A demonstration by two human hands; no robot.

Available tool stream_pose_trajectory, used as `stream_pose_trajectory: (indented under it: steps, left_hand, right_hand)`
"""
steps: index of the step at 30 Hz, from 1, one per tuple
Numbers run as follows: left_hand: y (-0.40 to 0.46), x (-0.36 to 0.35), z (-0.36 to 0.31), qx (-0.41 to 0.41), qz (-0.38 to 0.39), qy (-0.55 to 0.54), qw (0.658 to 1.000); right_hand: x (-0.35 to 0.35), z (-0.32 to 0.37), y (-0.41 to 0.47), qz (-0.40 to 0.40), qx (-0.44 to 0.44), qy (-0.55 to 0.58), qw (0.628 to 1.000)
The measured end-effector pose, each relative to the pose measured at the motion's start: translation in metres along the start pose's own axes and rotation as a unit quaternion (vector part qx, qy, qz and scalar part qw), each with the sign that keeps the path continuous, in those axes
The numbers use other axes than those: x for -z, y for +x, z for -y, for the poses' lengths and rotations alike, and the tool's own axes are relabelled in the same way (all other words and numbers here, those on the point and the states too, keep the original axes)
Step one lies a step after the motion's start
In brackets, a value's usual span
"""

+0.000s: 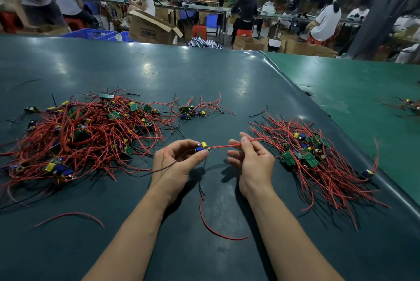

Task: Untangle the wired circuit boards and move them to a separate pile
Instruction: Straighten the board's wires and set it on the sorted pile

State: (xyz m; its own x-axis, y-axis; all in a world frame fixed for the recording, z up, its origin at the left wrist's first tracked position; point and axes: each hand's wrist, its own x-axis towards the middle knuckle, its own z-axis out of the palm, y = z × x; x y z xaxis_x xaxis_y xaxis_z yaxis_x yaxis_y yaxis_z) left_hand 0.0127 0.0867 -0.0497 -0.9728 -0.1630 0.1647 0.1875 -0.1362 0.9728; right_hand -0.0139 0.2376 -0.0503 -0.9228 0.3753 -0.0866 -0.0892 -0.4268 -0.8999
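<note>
— Red wire everywhere. Where is the board being worked on?

— Between the two hands, held above the dark green counter [204, 71]. The left hand [175, 160] has its grip closed on a small circuit board [203, 147], fingers and thumb curled round it (a yellow part and a blue part show on top). The right hand [252, 160] pinches the board's red lead [223, 145] between thumb and forefinger, the lead stretched nearly straight from board to fingers.

— And the piles?

— The tangled heap [84, 135] lies to the left, a wide mass of red and black wires with green boards mixed in. The separate pile [318, 158] lies to the right, just beside the right hand, its wires fanned toward the counter's near edge. A small cluster of boards [191, 111] sits behind the hands, apart from both.

— Anything loose?

— One red wire [70, 216] lies alone at near left. Another red wire [216, 226] curls between the forearms.
</note>
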Motion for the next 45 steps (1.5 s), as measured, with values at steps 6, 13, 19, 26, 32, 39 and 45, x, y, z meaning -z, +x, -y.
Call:
stream_pose_trajectory:
  steps: [6, 13, 19, 26, 32, 39, 45]
  left_hand:
    - [-0.002, 0.001, -0.001, 0.003, 0.016, 0.004, 1.0]
    - [-0.002, 0.0, -0.004, 0.001, 0.012, 0.003, 1.0]
    - [-0.002, -0.001, -0.004, 0.0, 0.013, -0.002, 1.0]
    - [-0.001, 0.001, -0.001, 0.011, -0.001, -0.023, 1.0]
    - [-0.001, 0.0, 0.0, 0.008, -0.014, -0.04, 0.999]
    - [-0.001, 0.002, 0.0, -0.017, -0.015, -0.052, 0.998]
    - [0.009, 0.0, -0.01, 0.032, -0.033, -0.297, 0.954]
  right_hand:
    - [0.004, 0.005, -0.002, 0.006, 0.017, -0.037, 0.999]
    - [0.003, 0.007, 0.001, -0.007, 0.028, -0.03, 0.999]
    - [0.003, 0.007, 0.0, -0.016, 0.061, -0.059, 0.996]
    - [0.001, 0.01, -0.007, 0.095, -0.013, -0.094, 0.991]
    - [0.008, 0.011, 0.003, -0.014, 0.014, -0.054, 0.998]
    - [0.007, 0.01, 0.007, -0.054, -0.002, -0.031, 0.998]
    - [0.012, 0.01, -0.001, 0.113, 0.005, -0.252, 0.961]
